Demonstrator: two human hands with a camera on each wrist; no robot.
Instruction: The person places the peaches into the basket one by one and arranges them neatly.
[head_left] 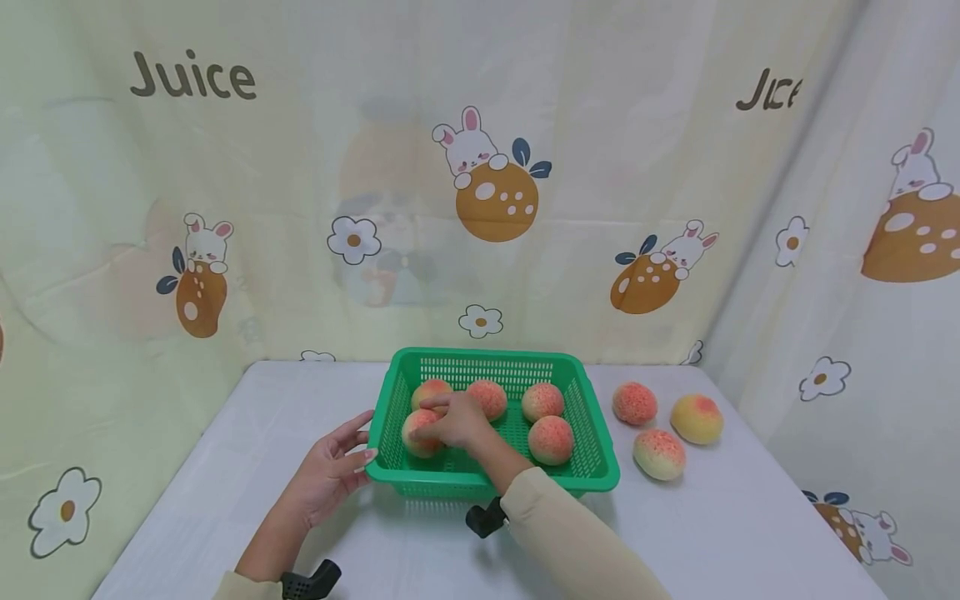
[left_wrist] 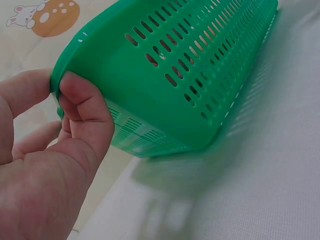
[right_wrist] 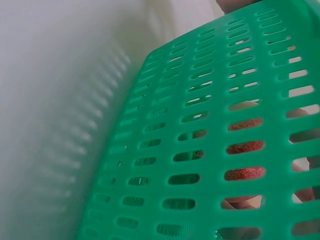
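A green plastic basket (head_left: pixel 600 482) with slotted walls stands on the table, several peaches inside it. My left hand (head_left: pixel 330 473) pinches its rim at the near left corner; the left wrist view shows thumb and fingers bent over the edge of the basket (left_wrist: pixel 125 90). Reaching over the front rim, my right hand (head_left: pixel 461 421) grips the front left peach (head_left: pixel 418 440) inside. Behind that lies another peach (head_left: pixel 431 388), partly covered by the fingers. In the right wrist view the basket wall (right_wrist: pixel 210 110) hides most of the right hand; red peach skin shows through the slots.
Right of the basket, three more peaches lie on the white table (head_left: pixel 720 533): a red one (head_left: pixel 634 403), a pale speckled one (head_left: pixel 659 454) and a yellow one (head_left: pixel 697 419). A printed curtain (head_left: pixel 300 167) hangs behind the table and along its sides.
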